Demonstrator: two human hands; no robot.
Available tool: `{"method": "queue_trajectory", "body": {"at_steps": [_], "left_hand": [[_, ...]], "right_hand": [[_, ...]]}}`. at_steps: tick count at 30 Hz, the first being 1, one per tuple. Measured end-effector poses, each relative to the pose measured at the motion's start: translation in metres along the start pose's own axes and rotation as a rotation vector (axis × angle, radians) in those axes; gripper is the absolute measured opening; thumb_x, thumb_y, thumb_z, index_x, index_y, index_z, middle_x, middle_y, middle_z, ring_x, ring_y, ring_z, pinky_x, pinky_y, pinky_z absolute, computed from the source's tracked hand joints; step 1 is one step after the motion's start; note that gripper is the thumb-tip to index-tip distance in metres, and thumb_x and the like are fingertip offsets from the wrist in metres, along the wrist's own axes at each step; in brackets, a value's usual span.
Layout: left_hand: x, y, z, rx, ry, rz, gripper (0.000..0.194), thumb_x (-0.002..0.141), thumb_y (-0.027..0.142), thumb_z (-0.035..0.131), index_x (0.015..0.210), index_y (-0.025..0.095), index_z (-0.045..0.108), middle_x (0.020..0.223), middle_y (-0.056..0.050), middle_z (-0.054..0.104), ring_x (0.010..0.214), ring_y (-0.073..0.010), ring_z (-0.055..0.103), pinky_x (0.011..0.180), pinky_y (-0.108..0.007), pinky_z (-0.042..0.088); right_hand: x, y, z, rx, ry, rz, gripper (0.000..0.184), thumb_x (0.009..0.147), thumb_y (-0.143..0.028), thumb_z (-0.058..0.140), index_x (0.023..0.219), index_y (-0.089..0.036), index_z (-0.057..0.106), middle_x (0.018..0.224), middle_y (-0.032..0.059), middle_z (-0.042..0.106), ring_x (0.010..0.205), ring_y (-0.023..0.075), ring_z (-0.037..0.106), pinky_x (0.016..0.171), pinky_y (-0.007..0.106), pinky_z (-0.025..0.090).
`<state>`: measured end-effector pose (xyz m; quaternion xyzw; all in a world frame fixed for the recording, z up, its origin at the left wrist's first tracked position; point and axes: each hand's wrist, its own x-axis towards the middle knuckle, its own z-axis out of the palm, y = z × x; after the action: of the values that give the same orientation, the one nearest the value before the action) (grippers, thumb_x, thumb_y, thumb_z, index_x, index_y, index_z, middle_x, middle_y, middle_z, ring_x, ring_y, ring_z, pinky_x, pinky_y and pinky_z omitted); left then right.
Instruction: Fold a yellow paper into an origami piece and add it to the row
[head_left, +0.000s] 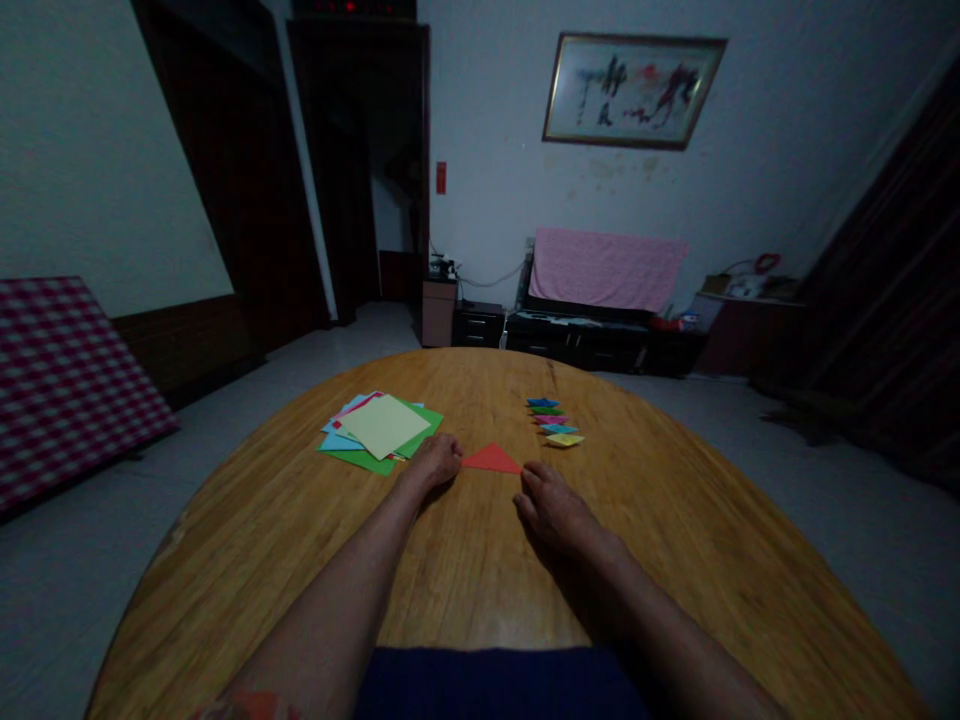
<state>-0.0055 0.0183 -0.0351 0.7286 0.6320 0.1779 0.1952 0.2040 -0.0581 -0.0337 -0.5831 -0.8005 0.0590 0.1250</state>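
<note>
A red sheet of paper [493,459], folded to a triangle, lies on the round wooden table with its peak pointing away from me. My left hand [439,461] is closed, its fingertips at the triangle's left corner. At the right corner my right hand [553,503] has its curled fingers on the paper, the thumb a little lower. Beyond the right hand stands a row of several small folded paper boats, with a yellow boat [564,440] nearest and a blue boat [543,403] farthest. Left of my left hand lies a loose pile of coloured paper [386,425], pale yellow on top.
The wooden table [480,580] has a curved edge all round. Behind it are a low black cabinet [592,345] and a pink cloth [607,268] draped over something. A red-and-white checked cloth [67,390] is at the left.
</note>
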Motion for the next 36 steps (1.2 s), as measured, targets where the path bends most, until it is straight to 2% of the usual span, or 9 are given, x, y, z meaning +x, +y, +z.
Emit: {"method": "queue_trajectory", "body": {"at_steps": [3,6,9,16,20,26,36], "left_hand": [[-0.009,0.004,0.0,0.01,0.018,0.009,0.025,0.079,0.019,0.048,0.091,0.016,0.07,0.091,-0.008,0.071,0.086,-0.0182,0.063,0.074,-0.024,0.044],[-0.017,0.008,0.005,0.055,0.092,-0.008,0.025,0.081,0.029,0.051,0.095,0.018,0.069,0.097,-0.009,0.07,0.093,-0.0206,0.062,0.078,-0.027,0.044],[-0.021,0.01,0.012,0.106,0.141,0.005,0.025,0.082,0.033,0.052,0.096,0.02,0.067,0.099,-0.008,0.068,0.096,-0.0205,0.06,0.079,-0.028,0.044],[-0.018,0.01,0.016,0.135,0.139,0.025,0.021,0.083,0.03,0.051,0.093,0.018,0.064,0.097,-0.008,0.067,0.094,-0.0202,0.06,0.079,-0.029,0.043],[-0.014,0.01,0.015,0.143,0.097,0.005,0.02,0.082,0.029,0.051,0.093,0.018,0.064,0.097,-0.008,0.067,0.094,-0.0214,0.06,0.079,-0.029,0.043],[-0.012,0.009,0.008,0.142,0.036,-0.001,0.02,0.08,0.025,0.05,0.091,0.018,0.066,0.095,-0.008,0.069,0.091,-0.0197,0.061,0.076,-0.026,0.043],[-0.014,0.01,0.003,0.155,0.027,-0.005,0.025,0.084,0.023,0.045,0.086,0.015,0.068,0.09,-0.009,0.069,0.084,-0.0178,0.061,0.074,-0.025,0.042]], "right_hand": [[0.002,0.0,-0.001,-0.013,-0.02,-0.005,0.025,0.088,-0.028,0.043,0.099,-0.012,0.06,0.113,0.0133,0.055,0.104,0.0198,0.052,0.09,0.029,0.037],[0.009,-0.003,-0.005,-0.035,-0.062,0.039,0.023,0.087,-0.027,0.045,0.093,-0.012,0.062,0.106,0.0122,0.058,0.095,0.0188,0.055,0.085,0.028,0.039],[0.019,-0.007,-0.006,-0.051,-0.043,0.084,0.026,0.087,-0.029,0.045,0.09,-0.011,0.064,0.1,0.0136,0.06,0.092,0.0201,0.056,0.08,0.028,0.039],[0.042,-0.013,0.004,-0.038,0.06,0.225,0.032,0.079,-0.04,0.054,0.093,-0.013,0.063,0.104,0.0142,0.058,0.096,0.0245,0.053,0.079,0.033,0.038],[0.046,-0.012,0.008,0.007,0.067,0.287,0.028,0.077,-0.038,0.056,0.092,-0.015,0.062,0.107,0.0126,0.057,0.098,0.0243,0.051,0.079,0.033,0.038],[0.046,-0.006,0.011,0.062,0.092,0.253,0.023,0.075,-0.038,0.058,0.083,-0.017,0.061,0.1,0.0096,0.058,0.096,0.0228,0.052,0.078,0.031,0.037],[0.046,0.003,0.015,0.143,0.162,0.246,0.017,0.069,-0.031,0.064,0.078,-0.018,0.06,0.087,0.0054,0.063,0.085,0.0196,0.056,0.073,0.028,0.038]]}}
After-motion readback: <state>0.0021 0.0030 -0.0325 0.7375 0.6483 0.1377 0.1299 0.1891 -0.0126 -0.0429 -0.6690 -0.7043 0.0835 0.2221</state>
